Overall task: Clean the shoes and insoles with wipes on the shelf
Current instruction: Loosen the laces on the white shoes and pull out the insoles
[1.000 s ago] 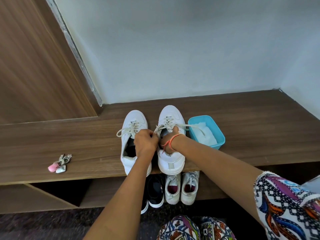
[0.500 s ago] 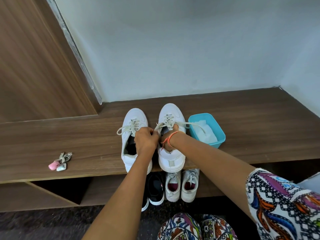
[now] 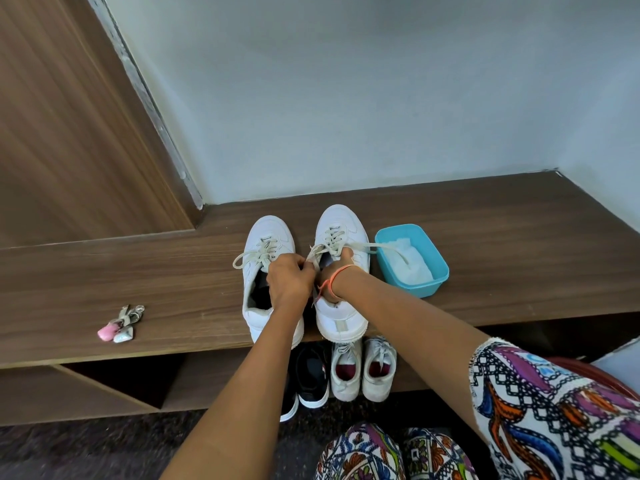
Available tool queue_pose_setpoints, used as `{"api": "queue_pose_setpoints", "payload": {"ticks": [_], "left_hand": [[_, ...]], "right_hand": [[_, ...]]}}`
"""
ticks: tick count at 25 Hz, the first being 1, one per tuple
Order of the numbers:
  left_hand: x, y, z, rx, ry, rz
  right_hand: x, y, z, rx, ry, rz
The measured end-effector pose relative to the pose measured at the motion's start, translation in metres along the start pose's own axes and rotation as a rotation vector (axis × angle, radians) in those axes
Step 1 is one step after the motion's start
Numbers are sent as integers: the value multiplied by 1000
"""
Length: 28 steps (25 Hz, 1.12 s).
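Two white sneakers stand side by side on the wooden shelf [image 3: 138,271], toes to the wall: the left shoe [image 3: 268,237] and the right shoe [image 3: 341,320]. My left hand [image 3: 289,284] lies between them, fingers curled on the right shoe's inner collar by the laces. My right hand [image 3: 341,263] reaches into the right shoe's opening; its fingers are hidden inside and only the thumb and the wrist with an orange thread show. A blue tub [image 3: 438,271] with white wipes [image 3: 405,261] sits right of the shoes, and one lace trails into it.
A pink and silver keychain [image 3: 119,325] lies on the shelf to the left. Below the shelf stand a pair of grey-white sneakers [image 3: 362,370] and black shoes [image 3: 311,375]. The wall rises behind the shelf, and a wooden panel rises on the left.
Both hands stay at the right shoe. Only the view has shifted a little.
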State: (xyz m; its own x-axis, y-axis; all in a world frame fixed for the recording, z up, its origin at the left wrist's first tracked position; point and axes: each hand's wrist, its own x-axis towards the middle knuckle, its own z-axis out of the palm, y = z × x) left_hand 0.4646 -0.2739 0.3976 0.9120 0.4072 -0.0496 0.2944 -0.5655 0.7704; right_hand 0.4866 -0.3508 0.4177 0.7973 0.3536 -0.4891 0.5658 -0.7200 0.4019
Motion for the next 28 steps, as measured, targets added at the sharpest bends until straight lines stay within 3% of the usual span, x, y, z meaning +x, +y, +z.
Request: {"api": "queue_pose_setpoints", "payload": {"ticks": [18,23,28], "left_hand": [[-1,0,-1,5,9,17],[-2,1,0,-5,9,25],[-3,2,-1,14,5,30]], "right_hand": [[-5,9,-5,-77,-77,-57],[-31,16,-12,153,103,-57],[-10,7,-2,-97,-33,-77]]}}
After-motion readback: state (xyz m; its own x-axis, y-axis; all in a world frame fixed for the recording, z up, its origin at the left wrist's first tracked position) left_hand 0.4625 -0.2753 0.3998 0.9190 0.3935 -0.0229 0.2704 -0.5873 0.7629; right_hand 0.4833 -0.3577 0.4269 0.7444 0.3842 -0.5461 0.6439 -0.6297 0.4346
